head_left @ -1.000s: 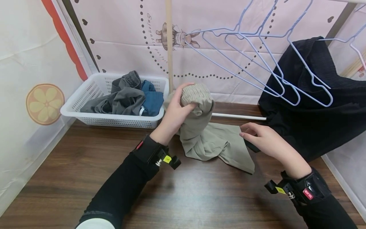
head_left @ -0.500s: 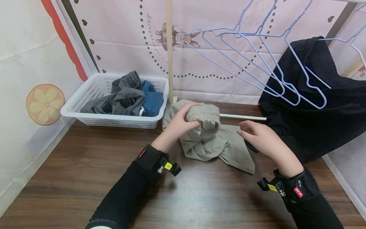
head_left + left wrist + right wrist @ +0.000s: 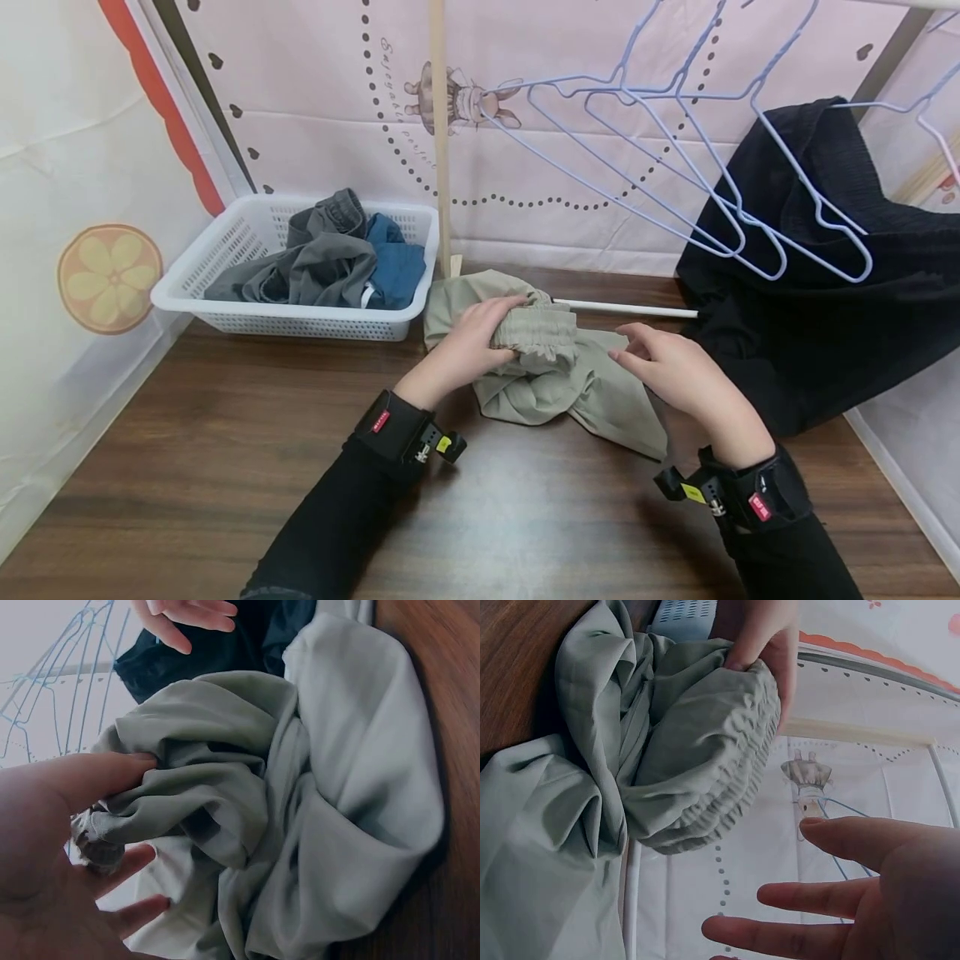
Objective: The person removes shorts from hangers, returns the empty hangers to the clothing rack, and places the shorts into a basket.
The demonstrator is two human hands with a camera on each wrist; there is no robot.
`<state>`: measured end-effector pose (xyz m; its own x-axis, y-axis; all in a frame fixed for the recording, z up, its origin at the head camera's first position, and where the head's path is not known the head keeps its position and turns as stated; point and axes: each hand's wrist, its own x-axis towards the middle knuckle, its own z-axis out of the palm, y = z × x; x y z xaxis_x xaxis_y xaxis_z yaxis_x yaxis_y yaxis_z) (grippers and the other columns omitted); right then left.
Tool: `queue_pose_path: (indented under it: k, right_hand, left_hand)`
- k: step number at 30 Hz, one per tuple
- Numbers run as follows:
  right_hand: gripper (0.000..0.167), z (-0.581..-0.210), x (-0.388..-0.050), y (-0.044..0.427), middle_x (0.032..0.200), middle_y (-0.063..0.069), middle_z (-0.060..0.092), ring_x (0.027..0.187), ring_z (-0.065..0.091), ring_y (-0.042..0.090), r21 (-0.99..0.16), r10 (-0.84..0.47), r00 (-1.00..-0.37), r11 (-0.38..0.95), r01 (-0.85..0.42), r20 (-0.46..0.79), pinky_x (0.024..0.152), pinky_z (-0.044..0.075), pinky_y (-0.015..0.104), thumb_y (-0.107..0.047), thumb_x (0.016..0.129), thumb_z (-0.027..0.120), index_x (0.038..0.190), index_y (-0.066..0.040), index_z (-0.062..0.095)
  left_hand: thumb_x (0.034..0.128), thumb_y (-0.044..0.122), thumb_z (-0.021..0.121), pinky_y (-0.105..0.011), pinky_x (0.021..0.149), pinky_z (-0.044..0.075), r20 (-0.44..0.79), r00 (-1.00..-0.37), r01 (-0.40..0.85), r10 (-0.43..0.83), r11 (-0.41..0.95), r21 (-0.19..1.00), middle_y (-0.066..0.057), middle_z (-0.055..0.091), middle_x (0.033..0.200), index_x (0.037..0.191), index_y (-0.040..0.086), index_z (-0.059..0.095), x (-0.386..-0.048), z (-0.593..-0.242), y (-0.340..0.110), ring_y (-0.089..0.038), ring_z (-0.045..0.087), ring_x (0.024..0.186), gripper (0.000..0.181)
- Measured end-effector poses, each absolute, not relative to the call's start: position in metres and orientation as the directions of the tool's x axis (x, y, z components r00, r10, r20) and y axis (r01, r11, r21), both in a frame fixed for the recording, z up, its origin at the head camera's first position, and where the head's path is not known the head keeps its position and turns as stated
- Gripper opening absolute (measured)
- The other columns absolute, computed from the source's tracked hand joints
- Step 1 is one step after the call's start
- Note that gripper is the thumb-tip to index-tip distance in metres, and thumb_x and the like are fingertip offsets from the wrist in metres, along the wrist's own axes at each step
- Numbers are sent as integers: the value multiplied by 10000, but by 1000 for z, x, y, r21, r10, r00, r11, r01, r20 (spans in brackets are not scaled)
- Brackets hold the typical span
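A pair of sage-green trousers [image 3: 615, 400] lies bunched on the wooden table, its gathered elastic waistband [image 3: 534, 327] uppermost. My left hand [image 3: 468, 343] grips that waistband from its left side, thumb on the near face. In the left wrist view, the left hand [image 3: 67, 825] has the cloth [image 3: 360, 735] between thumb and fingers. My right hand [image 3: 671, 367] hovers just right of the waistband, fingers apart and holding nothing. The right wrist view shows the right hand [image 3: 855, 892] spread, a gap away from the ruffled waistband [image 3: 731, 780].
A white basket [image 3: 300, 321] with grey trousers [image 3: 330, 267] and a blue garment [image 3: 397, 262] stands at the back left. Several blue hangers [image 3: 637, 92] hang above at the right, beside black trousers [image 3: 810, 333]. A wooden post [image 3: 440, 150] and white rod [image 3: 630, 309] are behind the green cloth.
My left hand has lowered the waistband toward the table, and it now faces more upward and flatter. My right hand has moved slightly left, closer to it.
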<state>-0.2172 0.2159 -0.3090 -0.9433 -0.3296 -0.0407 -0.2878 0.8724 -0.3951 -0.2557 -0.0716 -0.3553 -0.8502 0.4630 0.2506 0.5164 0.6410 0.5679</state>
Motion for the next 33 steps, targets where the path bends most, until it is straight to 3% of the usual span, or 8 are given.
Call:
queue_pose_path:
  k: [5,7,13,16,19,26,29,33]
  right_hand:
    - [571,-314,-216,214,1148,137,659,1004,627,282,-395,-340,-938,871,-291,-60,822,493,483,-466,1001,491,1407,-65,473]
    - [576,-316,-216,213,1150,139,656,979,630,271,-392,-346,-936,872,-294,-66,798,499,470,-462,1000,496,1413,-62,464]
    - [572,-320,-215,213,1158,139,655,955,636,254,-384,-358,-931,871,-306,-70,764,505,448,-447,1000,507,1419,-61,460]
    - [565,-320,-215,213,1162,141,655,963,637,260,-388,-366,-929,866,-315,-63,767,505,450,-440,1002,507,1420,-63,458]
    - [561,-318,-215,213,1164,140,655,971,636,262,-394,-371,-927,861,-320,-58,773,504,450,-439,1004,504,1421,-67,456]
    - [560,-315,-214,212,1168,140,654,986,634,270,-396,-375,-925,860,-322,-61,788,500,462,-432,1009,496,1432,-69,443]
    - [580,-315,-213,213,1167,138,654,990,634,271,-398,-379,-923,858,-324,-65,798,499,466,-451,1007,490,1437,-65,437]
    - [578,-314,-213,213,1167,137,654,993,633,272,-408,-386,-920,853,-326,-72,799,498,465,-433,1009,496,1444,-59,427]
  left_hand:
    - [870,36,670,-585,1120,148,199,-846,526,494,717,458,-113,223,1578,1530,310,298,-253,-362,-69,-325,213,1433,806]
    - [886,81,661,-653,1092,110,171,-865,499,473,768,402,-109,121,1608,1517,369,315,-252,-365,-69,-365,112,1454,776]
    - [881,352,694,-726,1040,99,105,-895,445,434,849,284,-50,-85,1626,1519,440,266,-253,-373,-72,-444,-95,1434,774]
    - [807,554,729,-743,1022,134,58,-894,441,444,850,288,-68,-99,1623,1536,445,190,-254,-377,-73,-483,-83,1419,914]
    - [705,634,774,-748,1007,176,9,-896,424,444,852,308,-94,-98,1620,1544,450,114,-255,-381,-74,-505,-62,1414,1084]
    - [606,545,886,-734,994,237,-27,-906,391,423,858,335,-150,-163,1599,1537,470,29,-255,-390,-72,-507,41,1417,1267]
    - [592,526,902,-701,987,296,-19,-914,373,404,859,351,-214,-218,1568,1541,460,25,-256,-393,-71,-522,163,1390,1293]
    - [635,547,871,-617,928,414,-41,-929,336,367,887,316,-311,-104,1557,1548,436,18,-258,-395,-70,-525,296,1324,1255]
